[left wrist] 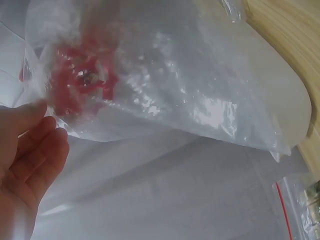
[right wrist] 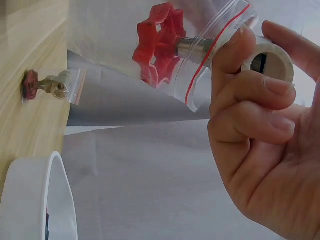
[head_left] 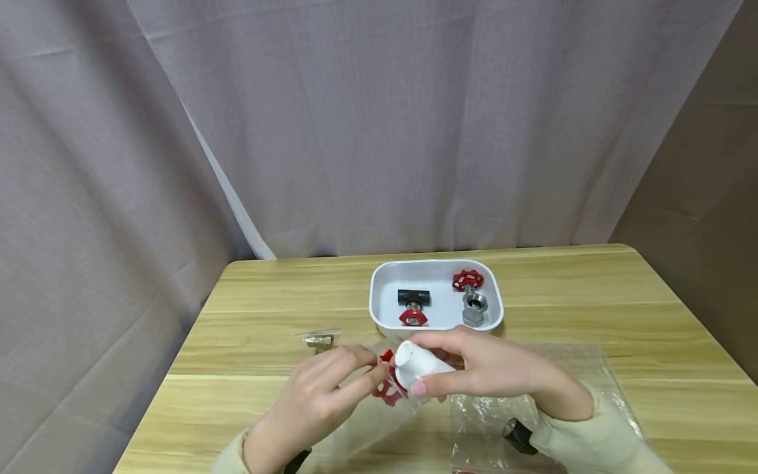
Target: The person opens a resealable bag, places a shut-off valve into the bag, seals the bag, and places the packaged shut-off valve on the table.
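A white stop valve is held above the table by my right hand, thumb on the near side and fingers curled round its pipe body. Its red handwheel points left and sits inside a clear zip bag, with the metal stem passing the red-striped mouth. At the bag's edge, my left hand pinches the film between thumb and fingers, close beside the handwheel. The left wrist view shows the wheel blurred through the plastic.
Behind the hands stands a white tray holding a black valve and a metal valve, both with red handwheels. A small bagged brass valve lies left. Another clear bag lies flat under my right forearm.
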### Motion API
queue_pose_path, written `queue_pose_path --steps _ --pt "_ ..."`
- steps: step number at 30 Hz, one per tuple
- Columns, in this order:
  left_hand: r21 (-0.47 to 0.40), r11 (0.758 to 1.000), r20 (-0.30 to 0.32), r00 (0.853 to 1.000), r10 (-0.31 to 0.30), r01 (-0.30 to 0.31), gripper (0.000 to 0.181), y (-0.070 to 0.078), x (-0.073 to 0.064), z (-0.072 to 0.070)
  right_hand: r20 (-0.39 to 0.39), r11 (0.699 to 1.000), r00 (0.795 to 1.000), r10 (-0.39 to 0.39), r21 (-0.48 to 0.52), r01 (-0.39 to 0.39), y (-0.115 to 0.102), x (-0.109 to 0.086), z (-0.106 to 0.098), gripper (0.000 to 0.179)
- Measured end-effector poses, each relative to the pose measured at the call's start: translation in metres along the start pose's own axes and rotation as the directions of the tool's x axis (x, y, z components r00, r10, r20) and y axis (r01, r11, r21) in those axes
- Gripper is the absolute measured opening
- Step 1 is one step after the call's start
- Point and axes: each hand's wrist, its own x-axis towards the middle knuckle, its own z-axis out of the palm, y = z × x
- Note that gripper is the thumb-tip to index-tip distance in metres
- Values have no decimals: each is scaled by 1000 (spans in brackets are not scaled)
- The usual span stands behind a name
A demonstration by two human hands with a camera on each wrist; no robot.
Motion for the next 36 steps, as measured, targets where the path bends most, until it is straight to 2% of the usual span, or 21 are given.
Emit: queue_pose_path --steps 9,13,16,20,25,28,31,36 --pt "16 1000 -42 999 -11 11 19 2 3 3 -9 998 998 56 -26 -56 1 3 7 23" --pt "39 999 -67 998 -6 8 19 2 6 4 -59 992 992 109 -62 -113 1 2 11 23" --pt "56 998 -73 997 14 -10 19 1 7 5 -122 979 980 156 -115 -170 -2 3 15 21" --pt "71 996 -62 996 65 -61 17 0 6 7 -242 934 955 173 -266 -237 -8 5 22 18" --pt "79 989 -28 991 127 -125 17 3 4 9 -370 828 924 99 -484 -283 -9 9 28 12" --pt "77 988 -17 990 138 -136 17 4 3 10 -402 790 913 70 -537 -297 -9 10 31 12" --pt "72 988 -31 990 135 -133 17 5 4 11 -410 790 909 69 -534 -301 -8 10 32 13" --pt "63 994 -55 994 93 -90 18 6 8 11 -416 834 902 116 -452 -315 -6 10 32 18"
